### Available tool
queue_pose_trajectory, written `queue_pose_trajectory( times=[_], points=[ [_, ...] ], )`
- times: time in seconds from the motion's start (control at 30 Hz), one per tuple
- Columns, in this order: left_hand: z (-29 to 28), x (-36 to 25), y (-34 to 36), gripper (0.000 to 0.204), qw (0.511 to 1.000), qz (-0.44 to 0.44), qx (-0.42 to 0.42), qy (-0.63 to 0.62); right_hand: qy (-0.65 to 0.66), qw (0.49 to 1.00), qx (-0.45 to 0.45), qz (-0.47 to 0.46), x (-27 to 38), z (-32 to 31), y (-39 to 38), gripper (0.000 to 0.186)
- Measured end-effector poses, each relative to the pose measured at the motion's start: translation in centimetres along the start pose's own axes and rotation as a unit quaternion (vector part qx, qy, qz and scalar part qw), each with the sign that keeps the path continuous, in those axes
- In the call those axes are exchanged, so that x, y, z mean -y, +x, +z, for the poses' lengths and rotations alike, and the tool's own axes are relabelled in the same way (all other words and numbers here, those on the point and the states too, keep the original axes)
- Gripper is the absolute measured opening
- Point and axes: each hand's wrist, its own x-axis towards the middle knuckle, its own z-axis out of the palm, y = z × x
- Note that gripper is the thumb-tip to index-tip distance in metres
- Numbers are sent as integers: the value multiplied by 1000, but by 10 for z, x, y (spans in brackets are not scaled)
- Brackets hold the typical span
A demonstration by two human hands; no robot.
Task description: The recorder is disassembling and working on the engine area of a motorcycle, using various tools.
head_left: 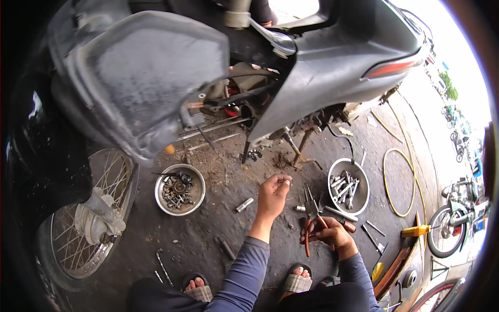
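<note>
My right hand (335, 235) grips pliers (313, 208) with slim jaws and orange-red handles, the jaws pointing away from me. My left hand (274, 196) is raised left of the pliers, its fingers curled together; whatever they may pinch is too small to make out. Beyond both hands stands a grey motorbike (338, 67), with an open gap in its body showing cables and red parts. Right of the pliers, a metal bowl (339, 166) holds sockets and wrenches. Farther left sits another metal bowl (197, 196) with bolts and small dark parts.
A short metal tube (244, 205) lies left of my left hand. Loose tools, including a thin rod (375, 228), are scattered at the right. A yellow hose (385, 171) curls on the ground. The spoked wheel (88, 223) stands at the left; another motorbike (457, 216) is farther right.
</note>
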Motion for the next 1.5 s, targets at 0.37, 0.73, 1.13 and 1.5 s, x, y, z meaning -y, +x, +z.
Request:
queue_pose_trajectory(
  times=[0.37,0.73,1.13,1.5],
  points=[
    [16,32,-23,19,984,-116,136,1,-23,999,22,16,-50,-43,-25,26],
    [99,89,-43,7,953,-165,224,121,-479,807,-338,-76,-112,-70,-86,30],
    [301,147,-133,13,664,-590,458,-40,-295,748,-563,-190,-77,-111,-279,16],
    [588,198,-291,36,621,42,751,220,-89,308,-931,-174,-148,-132,-380,7]
  ],
)
